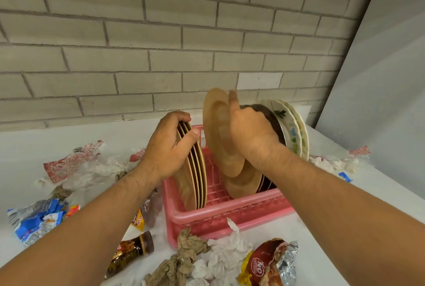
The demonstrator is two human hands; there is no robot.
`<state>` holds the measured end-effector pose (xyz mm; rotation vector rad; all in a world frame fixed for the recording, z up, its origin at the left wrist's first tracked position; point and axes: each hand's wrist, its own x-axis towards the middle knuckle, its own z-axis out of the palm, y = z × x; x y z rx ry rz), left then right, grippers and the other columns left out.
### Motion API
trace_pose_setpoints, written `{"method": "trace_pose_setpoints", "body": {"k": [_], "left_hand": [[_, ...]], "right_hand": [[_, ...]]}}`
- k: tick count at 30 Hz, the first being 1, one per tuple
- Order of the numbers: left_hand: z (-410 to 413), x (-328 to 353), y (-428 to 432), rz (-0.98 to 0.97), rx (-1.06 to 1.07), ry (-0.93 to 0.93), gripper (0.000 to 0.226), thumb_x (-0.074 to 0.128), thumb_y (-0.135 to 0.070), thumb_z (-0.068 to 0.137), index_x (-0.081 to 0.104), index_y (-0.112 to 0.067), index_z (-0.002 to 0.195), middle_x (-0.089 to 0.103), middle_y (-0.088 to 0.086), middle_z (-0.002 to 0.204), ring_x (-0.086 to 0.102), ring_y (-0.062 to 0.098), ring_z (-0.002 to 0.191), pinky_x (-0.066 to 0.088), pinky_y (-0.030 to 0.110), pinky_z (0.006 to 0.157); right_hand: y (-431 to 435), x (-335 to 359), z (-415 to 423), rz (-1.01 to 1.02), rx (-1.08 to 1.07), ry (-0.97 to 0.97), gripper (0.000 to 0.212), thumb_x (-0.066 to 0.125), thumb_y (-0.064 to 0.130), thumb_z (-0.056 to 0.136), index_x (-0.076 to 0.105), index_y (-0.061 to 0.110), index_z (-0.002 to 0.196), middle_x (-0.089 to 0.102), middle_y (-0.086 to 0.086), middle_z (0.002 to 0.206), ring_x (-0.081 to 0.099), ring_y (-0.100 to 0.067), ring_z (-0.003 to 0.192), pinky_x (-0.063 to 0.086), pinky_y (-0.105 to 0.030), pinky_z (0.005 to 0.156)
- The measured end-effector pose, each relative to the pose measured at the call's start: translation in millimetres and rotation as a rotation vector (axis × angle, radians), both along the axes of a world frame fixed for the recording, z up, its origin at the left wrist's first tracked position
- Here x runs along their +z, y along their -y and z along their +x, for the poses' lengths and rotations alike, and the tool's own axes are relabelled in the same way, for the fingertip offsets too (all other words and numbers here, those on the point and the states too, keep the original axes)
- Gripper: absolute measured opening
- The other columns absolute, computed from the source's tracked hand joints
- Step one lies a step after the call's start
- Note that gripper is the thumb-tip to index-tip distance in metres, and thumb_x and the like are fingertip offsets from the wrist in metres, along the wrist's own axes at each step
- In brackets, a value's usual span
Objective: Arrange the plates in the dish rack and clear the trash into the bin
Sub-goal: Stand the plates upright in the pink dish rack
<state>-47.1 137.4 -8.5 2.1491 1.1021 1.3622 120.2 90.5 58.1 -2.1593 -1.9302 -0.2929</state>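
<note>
A pink plastic dish rack stands on the white counter. My left hand grips the top of a group of tan plates standing upright at the rack's left end. My right hand holds a single tan plate upright above the rack's middle, thumb raised along its rim. Behind that hand stand another tan plate, a dark plate and two white floral plates at the right end.
Trash lies around the rack: crumpled tissues and brown paper, a red foil snack bag, a brown bottle, a blue wrapper, and clear and red plastic at the left. More tissues lie at the right. A brick wall rises behind.
</note>
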Motion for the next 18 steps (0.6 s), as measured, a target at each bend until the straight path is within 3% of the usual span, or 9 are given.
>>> {"method": "trace_pose_setpoints", "body": {"k": [2, 7, 14, 18], "left_hand": [[0, 0, 0, 0.003, -0.002, -0.001, 0.040, 0.050, -0.043, 0.085, 0.049, -0.023, 0.119, 0.052, -0.011, 0.122, 0.047, 0.002, 0.113, 0.032, 0.010, 0.088], [0, 1, 1, 0.000, 0.003, -0.004, 0.041, 0.050, -0.044, 0.085, 0.049, -0.023, 0.119, 0.052, -0.011, 0.122, 0.047, 0.002, 0.112, 0.033, 0.010, 0.087], [0, 2, 1, -0.016, 0.005, -0.009, 0.040, 0.050, -0.042, 0.084, 0.049, -0.023, 0.119, 0.052, -0.012, 0.122, 0.046, 0.001, 0.113, 0.032, 0.010, 0.087], [1, 2, 3, -0.021, 0.004, -0.003, 0.041, 0.050, -0.043, 0.083, 0.049, -0.022, 0.119, 0.052, -0.011, 0.122, 0.047, 0.002, 0.113, 0.032, 0.009, 0.087]], "right_hand": [[3, -9, -2, -0.032, 0.023, 0.004, 0.086, 0.047, 0.003, 0.092, -0.017, 0.014, 0.149, 0.065, -0.016, 0.090, 0.061, -0.024, 0.066, 0.047, -0.033, 0.056], [12, -19, -5, -0.097, 0.047, -0.045, 0.080, 0.041, 0.004, 0.094, -0.014, 0.017, 0.150, 0.057, -0.010, 0.077, 0.045, -0.014, 0.052, 0.042, -0.031, 0.057], [18, -31, -4, -0.118, 0.036, -0.170, 0.070, 0.040, 0.006, 0.095, 0.002, 0.028, 0.150, 0.061, -0.017, 0.102, 0.063, -0.030, 0.087, 0.047, -0.035, 0.062], [17, -36, 3, -0.092, 0.050, -0.221, 0.058, 0.040, 0.019, 0.101, 0.006, 0.034, 0.146, 0.056, -0.008, 0.081, 0.059, -0.024, 0.072, 0.056, -0.040, 0.065]]}}
